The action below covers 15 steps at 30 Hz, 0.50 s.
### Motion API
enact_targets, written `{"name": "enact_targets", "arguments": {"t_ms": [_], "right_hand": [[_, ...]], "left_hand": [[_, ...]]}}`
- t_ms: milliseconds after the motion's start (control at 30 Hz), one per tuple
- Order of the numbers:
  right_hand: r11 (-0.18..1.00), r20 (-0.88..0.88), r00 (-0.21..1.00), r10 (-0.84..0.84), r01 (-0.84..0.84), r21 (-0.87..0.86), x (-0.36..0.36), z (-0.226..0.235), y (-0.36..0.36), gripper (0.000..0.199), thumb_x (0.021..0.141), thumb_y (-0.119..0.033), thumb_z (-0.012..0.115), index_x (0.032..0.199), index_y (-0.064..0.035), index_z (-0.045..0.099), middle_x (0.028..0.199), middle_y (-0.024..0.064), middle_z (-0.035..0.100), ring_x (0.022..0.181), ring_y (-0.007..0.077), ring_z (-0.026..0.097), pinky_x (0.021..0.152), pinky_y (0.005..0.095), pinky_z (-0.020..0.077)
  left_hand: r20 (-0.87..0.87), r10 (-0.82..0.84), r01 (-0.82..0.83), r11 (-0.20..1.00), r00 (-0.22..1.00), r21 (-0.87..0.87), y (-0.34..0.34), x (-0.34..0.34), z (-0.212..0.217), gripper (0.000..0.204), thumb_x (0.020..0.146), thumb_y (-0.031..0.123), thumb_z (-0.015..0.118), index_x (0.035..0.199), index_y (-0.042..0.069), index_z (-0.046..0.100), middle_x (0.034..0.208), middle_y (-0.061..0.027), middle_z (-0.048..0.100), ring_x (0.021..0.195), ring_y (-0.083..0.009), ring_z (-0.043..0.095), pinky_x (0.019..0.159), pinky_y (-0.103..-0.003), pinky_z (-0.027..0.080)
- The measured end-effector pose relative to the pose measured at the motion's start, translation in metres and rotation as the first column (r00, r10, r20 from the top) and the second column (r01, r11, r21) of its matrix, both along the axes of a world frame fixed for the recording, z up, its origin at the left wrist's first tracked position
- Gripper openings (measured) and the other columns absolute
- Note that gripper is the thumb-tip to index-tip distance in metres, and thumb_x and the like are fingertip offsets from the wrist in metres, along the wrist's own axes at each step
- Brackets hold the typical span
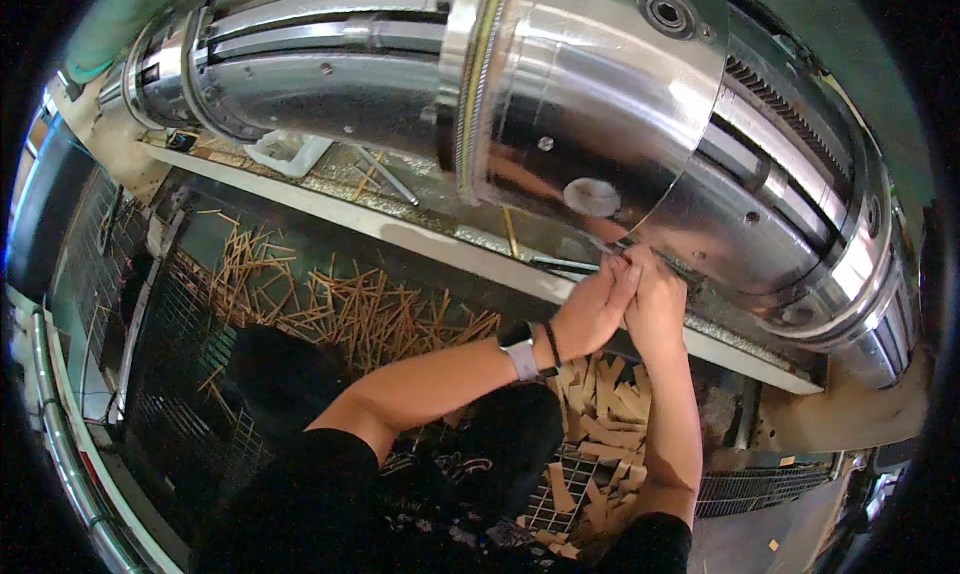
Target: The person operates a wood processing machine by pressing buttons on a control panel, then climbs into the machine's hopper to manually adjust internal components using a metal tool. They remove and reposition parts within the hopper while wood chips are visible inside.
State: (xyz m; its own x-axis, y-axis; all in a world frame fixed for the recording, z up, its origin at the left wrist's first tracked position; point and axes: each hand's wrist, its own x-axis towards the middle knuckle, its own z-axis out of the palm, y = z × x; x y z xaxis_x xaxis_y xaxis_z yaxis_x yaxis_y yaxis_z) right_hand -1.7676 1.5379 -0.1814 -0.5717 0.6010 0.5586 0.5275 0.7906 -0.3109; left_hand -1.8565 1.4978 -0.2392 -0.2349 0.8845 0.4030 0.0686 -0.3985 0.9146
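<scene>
A large shiny metal cylinder (590, 84) with slots, screws and ring bands spans the upper part of the view. Under its lower edge, my left hand (592, 309) and my right hand (657, 299) meet, fingertips pinched together and close to the metal. A small dark piece shows at the fingertips, but its kind is hidden. Beside my left hand, a dark thin rod (565, 265) lies over the ledge; whether I touch it, I cannot tell. My left wrist wears a watch (520, 358) with a pale strap and a dark band.
A pale beam (390, 231) runs below the cylinder. On the shelf behind it are a white plastic tray (290, 154) and a metal bar (388, 176). Thin brown strips (350, 309) and wider cardboard scraps (610, 429) litter the floor and wire grid.
</scene>
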Motion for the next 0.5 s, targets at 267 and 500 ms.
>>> {"name": "enact_targets", "arguments": {"t_ms": [267,500], "right_hand": [[0.917,-0.548,0.832,0.088,-0.282,-0.281,0.002,-0.049,-0.016,0.023,0.095,-0.017,0.040,0.087,-0.0006,0.053,0.075,0.0075,0.051,0.067,0.0146,0.046,0.062,0.0288,0.0411],[0.970,-0.256,0.967,0.015,-0.076,-0.233,-0.026,-0.017,-0.058,0.014,0.092,-0.013,0.048,0.093,-0.0006,0.055,0.079,0.0142,0.058,0.065,0.0262,0.059,0.061,0.0315,0.0457]], "left_hand": [[-0.449,-0.234,0.178,0.970,0.862,-0.165,-0.088,-0.065,-0.011,0.029,0.087,0.028,0.055,0.086,-0.001,0.054,0.071,-0.0150,0.061,0.067,-0.0314,0.061,0.058,-0.039,0.046],[-0.488,-0.223,0.152,0.972,0.844,-0.181,-0.114,-0.091,0.003,0.020,0.086,0.020,0.058,0.089,0.000,0.057,0.072,-0.0151,0.060,0.064,-0.0269,0.060,0.058,-0.034,0.046]]}}
